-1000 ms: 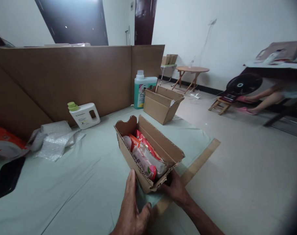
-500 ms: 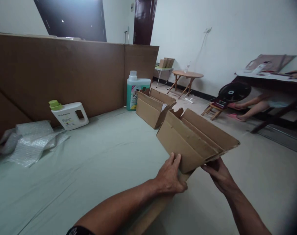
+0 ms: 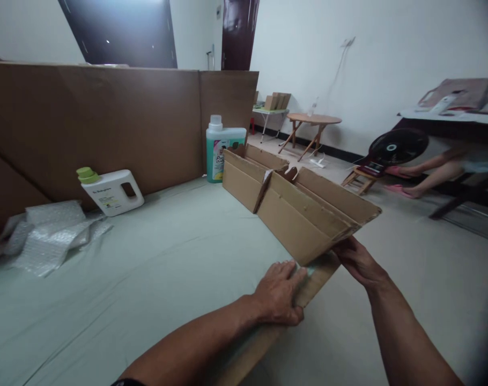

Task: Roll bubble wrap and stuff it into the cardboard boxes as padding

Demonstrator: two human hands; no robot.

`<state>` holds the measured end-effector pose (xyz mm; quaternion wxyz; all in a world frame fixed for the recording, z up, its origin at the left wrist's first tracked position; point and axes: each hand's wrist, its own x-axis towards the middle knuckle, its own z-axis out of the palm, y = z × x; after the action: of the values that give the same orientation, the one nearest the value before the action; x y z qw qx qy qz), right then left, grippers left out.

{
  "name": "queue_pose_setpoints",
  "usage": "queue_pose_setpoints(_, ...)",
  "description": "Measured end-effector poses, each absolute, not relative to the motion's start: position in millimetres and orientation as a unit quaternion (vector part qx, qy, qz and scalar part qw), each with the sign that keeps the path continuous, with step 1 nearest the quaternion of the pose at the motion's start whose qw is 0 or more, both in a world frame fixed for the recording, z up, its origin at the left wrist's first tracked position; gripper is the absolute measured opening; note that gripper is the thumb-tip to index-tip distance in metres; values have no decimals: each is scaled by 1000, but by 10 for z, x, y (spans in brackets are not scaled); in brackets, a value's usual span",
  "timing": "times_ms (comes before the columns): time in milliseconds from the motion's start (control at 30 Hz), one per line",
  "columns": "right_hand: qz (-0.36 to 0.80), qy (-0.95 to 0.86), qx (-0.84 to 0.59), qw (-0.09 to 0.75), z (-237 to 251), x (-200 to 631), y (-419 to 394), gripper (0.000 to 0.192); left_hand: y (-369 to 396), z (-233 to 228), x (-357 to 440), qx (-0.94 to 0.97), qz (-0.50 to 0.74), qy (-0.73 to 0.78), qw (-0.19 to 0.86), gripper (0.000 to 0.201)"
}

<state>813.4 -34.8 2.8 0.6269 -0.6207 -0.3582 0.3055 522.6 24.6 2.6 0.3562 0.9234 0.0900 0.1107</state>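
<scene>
A brown cardboard box (image 3: 304,217) with its flaps folded down sits at the right edge of the pale green sheet (image 3: 155,279), close behind another open cardboard box (image 3: 248,177). My left hand (image 3: 280,292) lies flat at the near lower corner of the box, fingers touching its base. My right hand (image 3: 359,260) grips the box's near right corner from below. The contents of the box are hidden by its flaps.
A white jug with a green cap (image 3: 109,190) and a green detergent bottle (image 3: 222,147) stand by the tall cardboard wall (image 3: 107,123). Bubble wrap (image 3: 51,236) lies at left. At right are a fan (image 3: 397,147), a stool, a round table (image 3: 312,120) and another person's legs (image 3: 429,174).
The box with packets moved from in front of me to the right edge of the sheet, and its flaps now cover the contents. Both hands followed it and lowered it.
</scene>
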Motion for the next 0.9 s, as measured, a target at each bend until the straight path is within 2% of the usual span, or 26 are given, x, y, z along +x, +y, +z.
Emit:
queue_pose_setpoints(167, 304, -351, -628, 624, 125, 8240, -256, 51, 70, -27, 4875, 923, 110, 73, 361, 93)
queue_pose_setpoints(300, 293, -364, -637, 612, 238, 8104, -315, 67, -30, -62, 4434, 912, 106, 89, 386, 92)
queue_pose_setpoints(467, 83, -346, -680, 640, 329, 7516, -564, 111, -63, -32, 4092, 900, 108, 124, 404, 84)
queue_pose_setpoints(567, -71, -408, -696, 586, 453, 7104, -618, 121, -73, -21, 4076, 902, 111, 134, 395, 83)
queue_pose_setpoints(633, -170, -436, -703, 535, 585, 6934, -557, 116, -83, -30, 4092, 904, 117, 136, 389, 80)
queue_pose_setpoints(700, -214, -435, -718, 499, 728, 6887, -440, 103, -93, -48, 4101, 904, 134, 131, 384, 74)
queue_pose_setpoints(900, -181, -415, -759, 467, 987, 7141, -158, 50, -94, -70, 4084, 902, 185, 123, 371, 59)
